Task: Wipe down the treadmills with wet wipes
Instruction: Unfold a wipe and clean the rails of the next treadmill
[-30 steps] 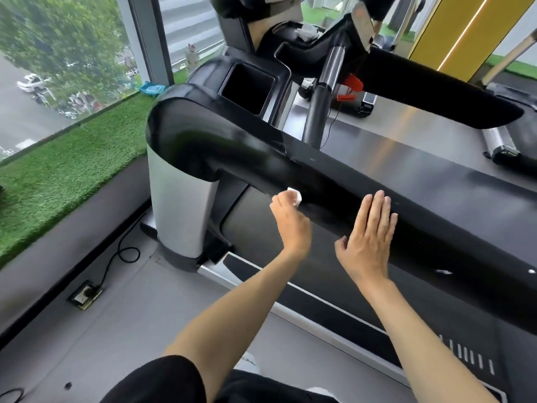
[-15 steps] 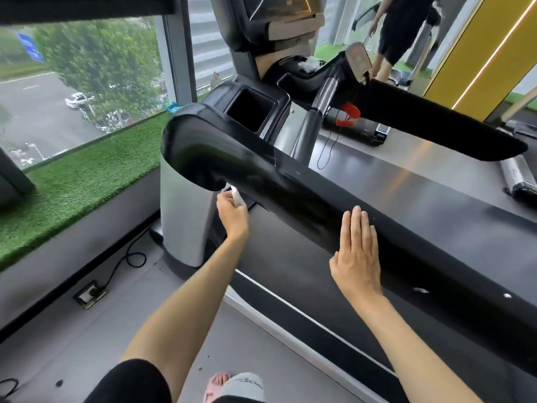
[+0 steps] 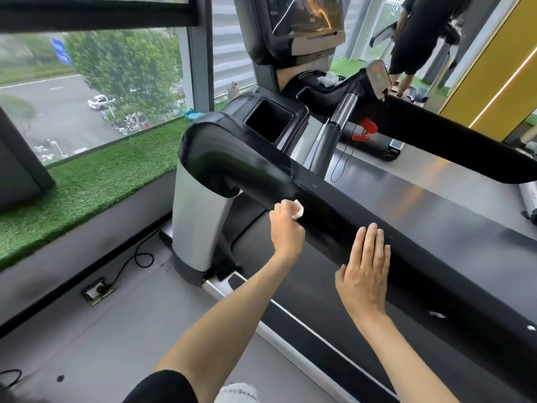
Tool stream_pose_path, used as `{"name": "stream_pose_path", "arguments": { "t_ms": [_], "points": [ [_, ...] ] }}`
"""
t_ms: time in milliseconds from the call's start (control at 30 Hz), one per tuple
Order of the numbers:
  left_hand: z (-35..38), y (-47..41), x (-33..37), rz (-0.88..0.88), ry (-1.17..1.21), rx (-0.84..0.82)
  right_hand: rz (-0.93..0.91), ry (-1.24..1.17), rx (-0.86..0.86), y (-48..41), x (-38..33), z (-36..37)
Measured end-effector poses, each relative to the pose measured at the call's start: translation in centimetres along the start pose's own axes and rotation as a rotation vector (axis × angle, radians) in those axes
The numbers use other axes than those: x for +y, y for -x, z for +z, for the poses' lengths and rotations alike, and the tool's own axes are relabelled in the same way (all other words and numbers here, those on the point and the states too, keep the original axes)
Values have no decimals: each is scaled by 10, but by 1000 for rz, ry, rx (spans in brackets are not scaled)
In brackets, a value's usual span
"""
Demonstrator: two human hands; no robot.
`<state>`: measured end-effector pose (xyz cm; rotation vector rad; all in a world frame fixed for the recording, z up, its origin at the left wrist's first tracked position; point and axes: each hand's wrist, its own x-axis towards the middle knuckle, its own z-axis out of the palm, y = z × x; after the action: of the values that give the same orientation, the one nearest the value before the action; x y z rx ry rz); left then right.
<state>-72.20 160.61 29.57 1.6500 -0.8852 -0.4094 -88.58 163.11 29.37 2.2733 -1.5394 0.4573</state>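
Two hands on rail (image 3: pixel 334 199): left hand (image 3: pixel 286 228), pinching wipe (image 3: pixel 297 210), back from rail's bend, now just past it; right hand (image 3: pixel 364 271) flat, fingers straight, farther down rail. Bend likely wiped.

**Gym, treadmill row by a window**

Treadmill (image 3: pixel 238 158) fills centre frame: console screen (image 3: pixel 308 16) at top, red safety clip (image 3: pixel 366 127), grey running belt (image 3: pixel 436 199). Artificial turf (image 3: pixel 101 181) lines the window (image 3: pixel 87 82), upper left, street below.
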Motion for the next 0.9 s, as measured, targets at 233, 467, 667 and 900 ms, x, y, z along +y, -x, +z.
{"name": "stream_pose_path", "arguments": {
  "t_ms": [233, 467, 667, 900],
  "points": [
    [31, 54, -7, 31, 9, -118, -42, 14, 38, 1, 6, 1],
    [46, 89, -22, -23, 54, -486, -278, 99, 73, 3, 44, 3],
    [1, 18, -42, -521, 250, 18, -190, 111, 75, 32, 66, 2],
    [40, 30, -16, -507, 371, 65, -143, 119, 72, 53, 91, 3]
  ]
}}
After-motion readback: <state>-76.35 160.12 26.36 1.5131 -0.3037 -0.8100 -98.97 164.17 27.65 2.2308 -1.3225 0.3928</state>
